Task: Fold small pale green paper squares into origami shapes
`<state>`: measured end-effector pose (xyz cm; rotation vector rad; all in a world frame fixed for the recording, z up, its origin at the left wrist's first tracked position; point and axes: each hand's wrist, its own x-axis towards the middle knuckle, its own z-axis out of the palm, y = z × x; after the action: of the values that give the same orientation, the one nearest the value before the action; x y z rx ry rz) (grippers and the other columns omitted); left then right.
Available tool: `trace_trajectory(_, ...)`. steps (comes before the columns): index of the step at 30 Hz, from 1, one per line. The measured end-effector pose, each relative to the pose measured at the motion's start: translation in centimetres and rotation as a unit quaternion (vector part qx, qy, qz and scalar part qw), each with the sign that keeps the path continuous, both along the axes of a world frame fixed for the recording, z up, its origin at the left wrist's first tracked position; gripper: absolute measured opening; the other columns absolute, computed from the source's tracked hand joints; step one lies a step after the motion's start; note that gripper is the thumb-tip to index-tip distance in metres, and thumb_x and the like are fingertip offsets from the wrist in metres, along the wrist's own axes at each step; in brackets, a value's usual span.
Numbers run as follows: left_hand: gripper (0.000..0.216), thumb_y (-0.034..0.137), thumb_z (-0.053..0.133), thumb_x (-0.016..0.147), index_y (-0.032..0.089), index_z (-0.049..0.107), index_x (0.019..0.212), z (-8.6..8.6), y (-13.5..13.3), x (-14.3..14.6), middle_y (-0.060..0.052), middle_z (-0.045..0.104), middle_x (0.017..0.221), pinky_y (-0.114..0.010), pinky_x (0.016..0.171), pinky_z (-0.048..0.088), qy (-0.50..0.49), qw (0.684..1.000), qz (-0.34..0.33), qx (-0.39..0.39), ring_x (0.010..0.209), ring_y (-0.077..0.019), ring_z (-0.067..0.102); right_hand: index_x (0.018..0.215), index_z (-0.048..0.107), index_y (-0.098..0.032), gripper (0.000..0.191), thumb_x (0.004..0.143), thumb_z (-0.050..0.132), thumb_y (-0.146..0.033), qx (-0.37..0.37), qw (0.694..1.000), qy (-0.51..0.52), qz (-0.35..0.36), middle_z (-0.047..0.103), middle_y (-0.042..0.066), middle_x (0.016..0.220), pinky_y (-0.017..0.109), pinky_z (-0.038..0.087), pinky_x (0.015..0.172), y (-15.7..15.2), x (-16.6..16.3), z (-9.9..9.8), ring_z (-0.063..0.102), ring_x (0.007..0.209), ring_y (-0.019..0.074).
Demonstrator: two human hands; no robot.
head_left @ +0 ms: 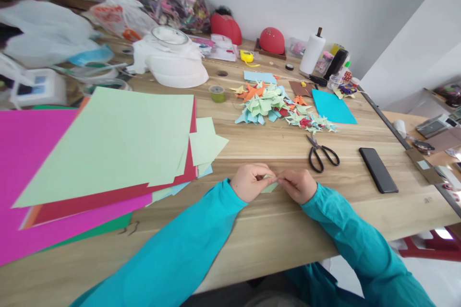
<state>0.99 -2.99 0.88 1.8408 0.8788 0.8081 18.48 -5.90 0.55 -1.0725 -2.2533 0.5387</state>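
Observation:
Between my hands, low over the wooden table [252, 230], is a small piece of pale green paper [269, 187], partly hidden by my fingers. My left hand [252, 181] pinches it from the left, and my right hand [297, 184] has its fingers closed at the paper's right edge. The two sets of fingertips meet. Beyond them lies a heap of folded paper pieces [264, 101] in green, orange, blue and red. Black-handled scissors [320, 153] rest with their blades slightly apart, beyond my right hand.
At left, large coloured sheets [118, 134] lie stacked, with smaller green squares [206, 141] beside them. A black phone [378, 170] lies at right. Further back are a blue sheet [333, 106], a tape roll [217, 93], a red pincushion [272, 40] and a white roll [312, 53].

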Motion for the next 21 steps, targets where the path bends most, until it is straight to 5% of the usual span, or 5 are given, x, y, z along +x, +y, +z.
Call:
trace_trajectory(12,0.024,0.033,0.063,0.063,0.012,0.059,0.052,0.2,0.1,-0.1,0.000,0.054,0.047,-0.019,0.041,0.035,0.017,0.995,0.057,-0.083,0.043,-0.0081,0.045,0.066,0.062,-0.016,0.026,0.082,0.044,-0.027,-0.123,0.991,0.044,-0.029,0.059,0.001,0.052,0.019,0.041,0.048,-0.1,0.2,1.2,0.051,0.047,0.0092)
trace_trajectory(21,0.026,0.036,0.065,0.060,0.012,0.057,0.053,0.6,0.7,-0.7,0.000,0.054,0.048,-0.019,0.043,0.035,0.010,0.992,0.043,-0.120,0.044,-0.0079,0.044,0.065,0.060,-0.013,0.027,0.079,0.050,-0.034,-0.275,0.947,0.160,-0.037,0.059,0.001,0.051,0.019,0.043,0.041,0.1,0.2,0.7,0.053,0.041,0.0087)
